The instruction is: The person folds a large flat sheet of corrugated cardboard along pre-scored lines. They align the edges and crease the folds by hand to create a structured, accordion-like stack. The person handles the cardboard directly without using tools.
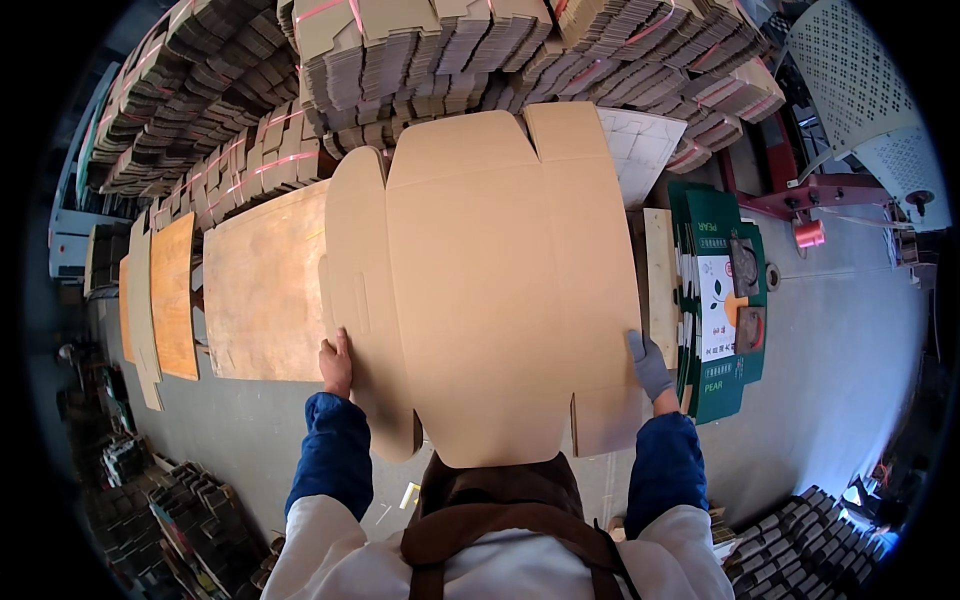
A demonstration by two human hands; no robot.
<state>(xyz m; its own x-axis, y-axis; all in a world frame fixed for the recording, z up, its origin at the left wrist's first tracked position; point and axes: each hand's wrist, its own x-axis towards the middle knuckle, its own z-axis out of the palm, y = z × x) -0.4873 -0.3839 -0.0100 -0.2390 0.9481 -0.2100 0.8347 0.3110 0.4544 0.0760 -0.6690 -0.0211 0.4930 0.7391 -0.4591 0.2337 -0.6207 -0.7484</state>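
In front of me lies a flat brown cardboard box blank (480, 270), with creases, rounded flaps and slots cut into it. Thick edges at its near flaps suggest several blanks stacked together. My bare left hand (337, 365) grips the left edge. On the opposite edge is my right hand (652, 368), in a grey glove, its fingers closed around the side. The fingers beneath the cardboard are hidden. Just beyond my right hand stands a stack of green printed cartons (722, 300), lying flat.
A wooden board (265, 285) extends to the left, with another orange board (174, 295) beyond it. Strapped bundles of folded cardboard (420, 55) are piled along the back. At right are a perforated metal guard (860, 80) and a spool of pink strap (809, 234).
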